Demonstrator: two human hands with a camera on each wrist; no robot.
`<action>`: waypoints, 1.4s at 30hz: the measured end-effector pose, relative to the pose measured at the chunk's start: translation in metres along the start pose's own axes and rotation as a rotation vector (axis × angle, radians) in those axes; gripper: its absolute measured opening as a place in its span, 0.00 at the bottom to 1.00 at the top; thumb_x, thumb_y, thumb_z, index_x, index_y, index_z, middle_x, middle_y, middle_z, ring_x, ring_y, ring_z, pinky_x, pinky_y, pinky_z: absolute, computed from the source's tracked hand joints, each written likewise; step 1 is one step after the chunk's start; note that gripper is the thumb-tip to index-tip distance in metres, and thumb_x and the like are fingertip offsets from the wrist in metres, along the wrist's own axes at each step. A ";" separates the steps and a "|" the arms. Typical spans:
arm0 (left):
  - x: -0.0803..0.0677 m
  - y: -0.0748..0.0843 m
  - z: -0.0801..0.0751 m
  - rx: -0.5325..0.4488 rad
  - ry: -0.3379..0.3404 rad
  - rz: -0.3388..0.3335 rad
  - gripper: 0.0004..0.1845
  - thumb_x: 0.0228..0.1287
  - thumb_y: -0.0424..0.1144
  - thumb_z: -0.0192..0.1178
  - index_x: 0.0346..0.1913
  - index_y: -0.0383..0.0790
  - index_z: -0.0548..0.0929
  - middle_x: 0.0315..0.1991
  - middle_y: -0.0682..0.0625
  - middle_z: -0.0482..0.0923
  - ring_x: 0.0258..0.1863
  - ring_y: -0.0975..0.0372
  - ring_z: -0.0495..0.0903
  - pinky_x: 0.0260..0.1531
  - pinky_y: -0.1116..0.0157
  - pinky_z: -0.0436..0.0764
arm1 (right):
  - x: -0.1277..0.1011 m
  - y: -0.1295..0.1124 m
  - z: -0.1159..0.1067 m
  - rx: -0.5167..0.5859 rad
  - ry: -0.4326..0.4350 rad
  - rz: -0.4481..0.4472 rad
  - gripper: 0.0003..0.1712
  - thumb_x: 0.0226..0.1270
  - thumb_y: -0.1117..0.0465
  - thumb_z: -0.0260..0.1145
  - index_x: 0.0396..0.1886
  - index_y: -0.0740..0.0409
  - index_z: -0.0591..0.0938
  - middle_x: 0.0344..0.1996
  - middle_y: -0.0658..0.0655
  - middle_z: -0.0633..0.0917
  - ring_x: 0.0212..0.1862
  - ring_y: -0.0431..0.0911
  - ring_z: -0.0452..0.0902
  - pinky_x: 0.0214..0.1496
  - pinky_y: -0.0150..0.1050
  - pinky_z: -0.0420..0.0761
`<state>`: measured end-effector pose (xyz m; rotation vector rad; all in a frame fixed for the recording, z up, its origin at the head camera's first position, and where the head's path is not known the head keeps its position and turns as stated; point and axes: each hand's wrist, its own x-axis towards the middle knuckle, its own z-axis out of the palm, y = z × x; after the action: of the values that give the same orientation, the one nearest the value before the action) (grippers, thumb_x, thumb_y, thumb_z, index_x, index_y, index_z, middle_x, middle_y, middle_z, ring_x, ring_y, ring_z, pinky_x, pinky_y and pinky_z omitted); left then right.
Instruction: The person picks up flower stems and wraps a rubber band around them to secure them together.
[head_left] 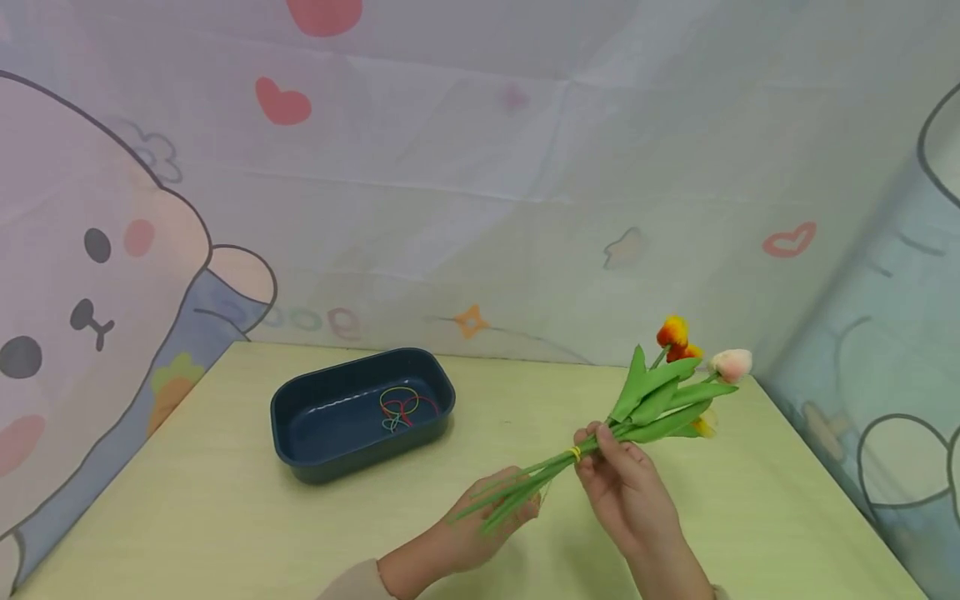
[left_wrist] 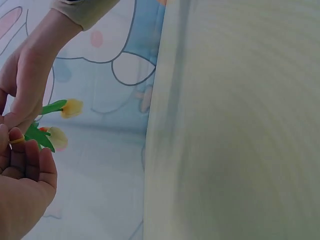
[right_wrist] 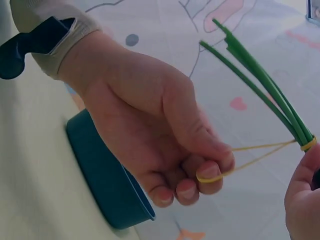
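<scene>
Both hands grip: left hand (head_left: 480, 521) stretches the yellow rubber band (right_wrist: 260, 155); right hand (head_left: 622, 483) holds the tulip bunch (head_left: 637, 408), blooms up-right.

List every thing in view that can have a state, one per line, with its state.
Artificial tulips: bunched, stems held off the table.
Yellow rubber band: looped round the stems, stretched to a left finger.
Left hand: fingers curled, one hooking the band.
Right hand: grips the stems at the band.
Blue tray: open, on the table.
Spare rubber bands: loose in the tray.
</scene>
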<state>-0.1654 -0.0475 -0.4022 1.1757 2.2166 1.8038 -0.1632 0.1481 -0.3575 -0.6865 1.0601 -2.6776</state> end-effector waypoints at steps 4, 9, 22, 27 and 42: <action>0.000 0.001 0.014 -0.174 0.015 -0.141 0.09 0.71 0.36 0.54 0.36 0.31 0.71 0.34 0.47 0.72 0.34 0.70 0.69 0.39 0.73 0.73 | 0.001 0.004 0.002 -0.074 0.101 -0.044 0.18 0.79 0.63 0.44 0.40 0.57 0.82 0.39 0.49 0.83 0.38 0.36 0.78 0.43 0.23 0.78; -0.001 0.003 0.031 -0.296 0.055 -0.080 0.09 0.70 0.32 0.54 0.39 0.25 0.71 0.37 0.31 0.72 0.37 0.71 0.71 0.42 0.74 0.73 | 0.002 0.010 0.003 -0.208 0.203 -0.135 0.17 0.78 0.63 0.47 0.38 0.56 0.84 0.38 0.48 0.82 0.37 0.36 0.76 0.42 0.25 0.77; -0.004 0.031 0.032 -0.423 0.132 -0.044 0.14 0.67 0.31 0.58 0.39 0.17 0.72 0.39 0.19 0.70 0.38 0.73 0.76 0.45 0.74 0.76 | 0.005 0.019 0.002 -0.606 0.380 -0.279 0.10 0.74 0.67 0.54 0.36 0.62 0.81 0.34 0.49 0.84 0.29 0.37 0.78 0.37 0.29 0.80; -0.006 0.041 0.018 -0.401 0.134 -0.117 0.14 0.67 0.32 0.58 0.40 0.17 0.74 0.36 0.25 0.74 0.37 0.72 0.77 0.44 0.73 0.77 | 0.005 0.021 -0.007 -0.872 0.377 -0.346 0.08 0.71 0.72 0.56 0.33 0.73 0.79 0.31 0.48 0.83 0.27 0.37 0.77 0.32 0.29 0.79; -0.017 0.057 -0.030 -0.217 -0.001 -0.238 0.09 0.70 0.31 0.54 0.36 0.25 0.73 0.27 0.54 0.70 0.30 0.68 0.71 0.35 0.72 0.72 | 0.003 -0.006 -0.018 -0.862 -0.091 -0.152 0.14 0.75 0.72 0.47 0.38 0.59 0.80 0.34 0.46 0.81 0.24 0.39 0.70 0.25 0.33 0.74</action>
<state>-0.1384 -0.0796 -0.3506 0.8342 1.9971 1.8826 -0.1743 0.1630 -0.3640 -1.0248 2.2219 -2.1721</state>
